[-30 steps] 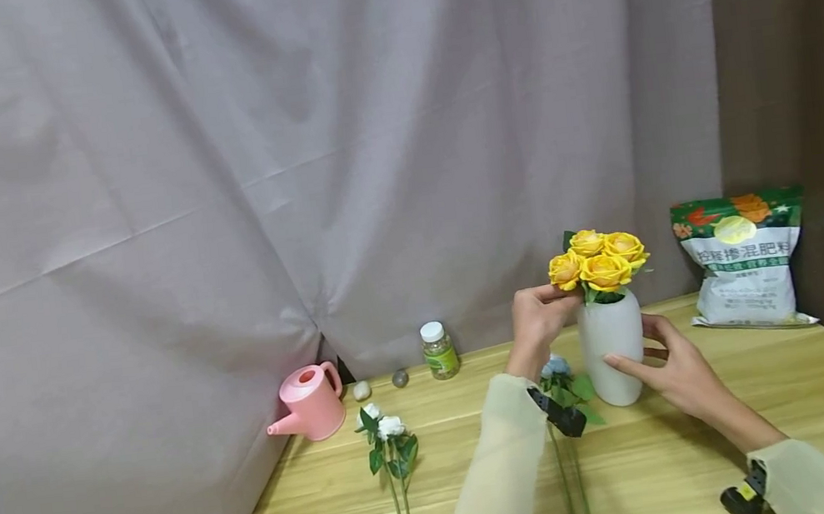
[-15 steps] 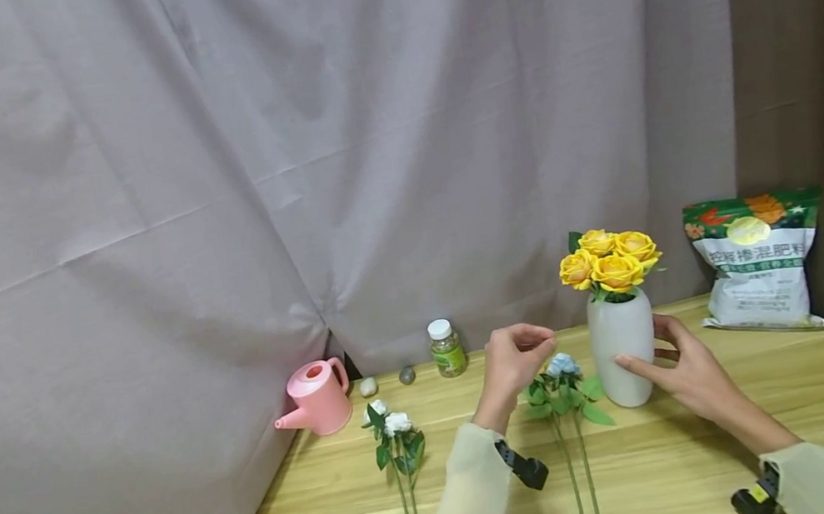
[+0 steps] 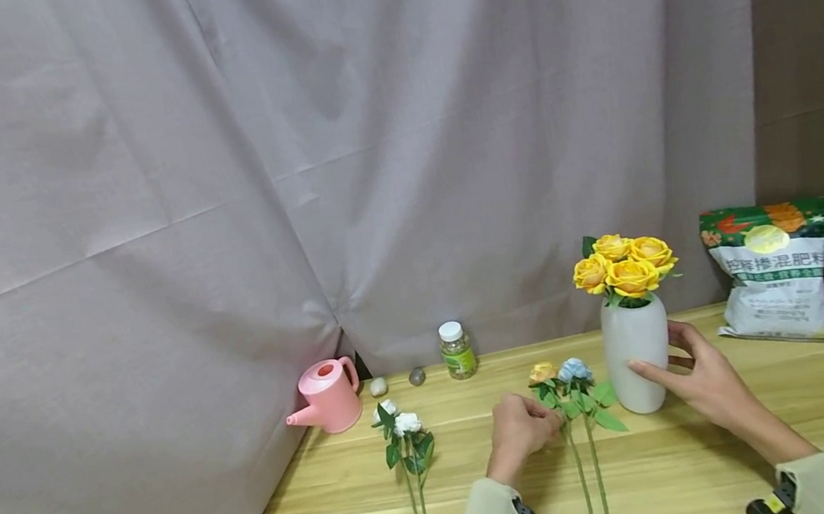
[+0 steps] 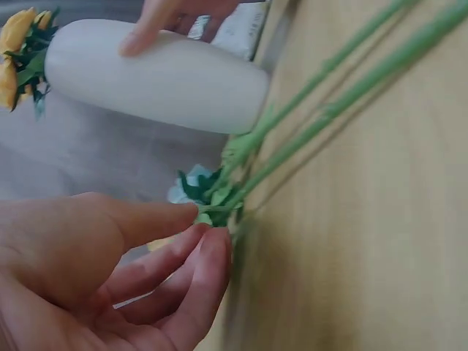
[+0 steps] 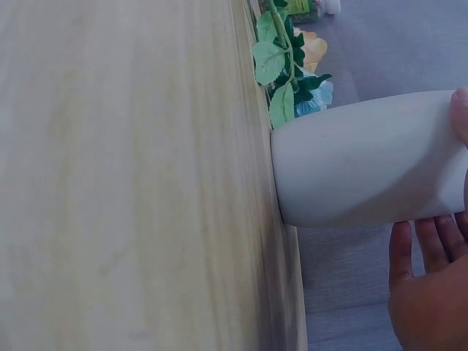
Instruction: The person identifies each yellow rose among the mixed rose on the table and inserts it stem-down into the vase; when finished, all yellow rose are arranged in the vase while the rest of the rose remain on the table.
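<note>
A white vase [image 3: 637, 355] holding several yellow roses [image 3: 633, 276] stands upright on the wooden table. My right hand [image 3: 711, 380] grips its right side, thumb across the front and fingers around the back; the right wrist view shows the vase's base [image 5: 292, 179] on the tabletop. Left of the vase lie an orange rose [image 3: 542, 372] and a blue rose [image 3: 575, 370], green stems towards me. My left hand [image 3: 524, 429] pinches at the orange rose's upper stem and leaves, thumb and fingertips together there in the left wrist view; its bloom is mostly hidden behind the fingers in that view.
Two white roses [image 3: 407, 423] lie further left on the table. Behind them are a pink watering can [image 3: 330, 395], two pebbles [image 3: 416, 376] and a white-capped jar [image 3: 458, 353]. A fertilizer bag [image 3: 776, 277] stands at the back right. Grey curtains [image 3: 402, 166] hang behind the table.
My left hand has left the yellow roses at the vase mouth and come down to the left, onto the orange rose. My right hand has stayed on the vase. The view has shifted slightly left.
</note>
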A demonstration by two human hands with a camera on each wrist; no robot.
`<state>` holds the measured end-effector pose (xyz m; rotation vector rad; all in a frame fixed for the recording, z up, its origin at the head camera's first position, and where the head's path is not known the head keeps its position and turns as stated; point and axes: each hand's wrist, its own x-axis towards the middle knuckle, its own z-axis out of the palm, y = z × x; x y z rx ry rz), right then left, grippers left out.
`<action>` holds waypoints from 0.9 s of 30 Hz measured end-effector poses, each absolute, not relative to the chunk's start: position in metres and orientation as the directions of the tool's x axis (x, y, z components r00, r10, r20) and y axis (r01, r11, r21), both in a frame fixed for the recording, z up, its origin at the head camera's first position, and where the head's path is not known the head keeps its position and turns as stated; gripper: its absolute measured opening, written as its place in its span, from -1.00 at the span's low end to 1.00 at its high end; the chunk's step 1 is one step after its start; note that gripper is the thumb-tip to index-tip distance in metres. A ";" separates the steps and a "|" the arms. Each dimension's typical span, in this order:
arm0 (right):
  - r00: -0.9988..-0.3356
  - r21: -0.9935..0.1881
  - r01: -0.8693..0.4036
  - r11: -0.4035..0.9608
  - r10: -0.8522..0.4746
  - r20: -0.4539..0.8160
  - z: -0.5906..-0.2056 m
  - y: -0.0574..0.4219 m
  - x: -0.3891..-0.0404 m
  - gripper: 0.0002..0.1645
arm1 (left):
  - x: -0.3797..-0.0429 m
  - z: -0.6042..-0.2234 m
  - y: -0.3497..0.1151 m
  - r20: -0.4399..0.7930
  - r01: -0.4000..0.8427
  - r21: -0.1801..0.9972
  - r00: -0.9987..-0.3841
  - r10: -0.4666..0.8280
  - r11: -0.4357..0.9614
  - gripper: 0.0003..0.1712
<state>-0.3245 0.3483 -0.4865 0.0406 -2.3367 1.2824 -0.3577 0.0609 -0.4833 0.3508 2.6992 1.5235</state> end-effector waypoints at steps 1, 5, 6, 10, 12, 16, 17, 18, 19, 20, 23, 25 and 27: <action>-0.889 -0.790 -0.246 0.561 0.194 0.414 -0.486 0.348 -0.325 0.02 | -0.357 -0.486 0.062 0.088 0.180 0.851 -0.975 0.203 0.494 -0.81; -0.889 -0.789 -0.244 0.563 0.196 0.414 -0.484 0.347 -0.325 0.03 | -0.357 -0.492 0.066 0.064 0.141 0.881 -0.981 0.183 0.451 -0.84; -0.889 -0.789 -0.242 0.565 0.196 0.413 -0.483 0.347 -0.325 0.04 | -0.357 -0.492 0.067 0.059 0.131 0.891 -0.983 0.176 0.434 -0.85; -0.891 -0.787 -0.239 0.570 0.195 0.411 -0.481 0.346 -0.326 0.05 | -0.359 -0.493 0.067 0.038 0.097 0.936 -0.984 0.176 0.338 -0.92; -0.890 -0.787 -0.240 0.569 0.194 0.412 -0.480 0.345 -0.326 0.05 | -0.360 -0.494 0.067 0.032 0.085 0.946 -0.984 0.173 0.313 -0.92; -0.889 -0.788 -0.242 0.566 0.196 0.414 -0.481 0.346 -0.326 0.04 | -0.361 -0.497 0.067 0.020 0.068 0.951 -0.987 0.159 0.303 -0.90; -0.889 -0.788 -0.243 0.565 0.196 0.414 -0.482 0.346 -0.326 0.04 | -0.362 -0.498 0.068 0.019 0.066 0.951 -0.988 0.156 0.301 -0.90; -0.889 -0.788 -0.243 0.565 0.196 0.415 -0.482 0.346 -0.326 0.04 | -0.362 -0.498 0.068 0.016 0.061 0.952 -0.988 0.152 0.298 -0.90; -0.889 -0.789 -0.243 0.565 0.196 0.414 -0.483 0.346 -0.326 0.04 | -0.362 -0.499 0.068 0.014 0.057 0.953 -0.989 0.147 0.297 -0.89; -0.890 -0.789 -0.241 0.565 0.196 0.412 -0.484 0.346 -0.326 0.04 | -0.362 -0.499 0.069 0.013 0.056 0.954 -0.989 0.144 0.295 -0.89; -0.895 -0.793 -0.232 0.564 0.197 0.402 -0.486 0.348 -0.326 0.04 | -0.362 -0.500 0.068 0.013 0.050 0.958 -0.991 0.133 0.282 -0.89; -0.899 -0.794 -0.223 0.566 0.196 0.392 -0.486 0.349 -0.326 0.05 | -0.362 -0.499 0.068 0.007 0.041 0.965 -0.991 0.130 0.261 -0.90; -0.901 -0.794 -0.219 0.566 0.194 0.387 -0.486 0.351 -0.325 0.04 | -0.363 -0.498 0.067 0.004 0.035 0.972 -0.991 0.132 0.231 -0.92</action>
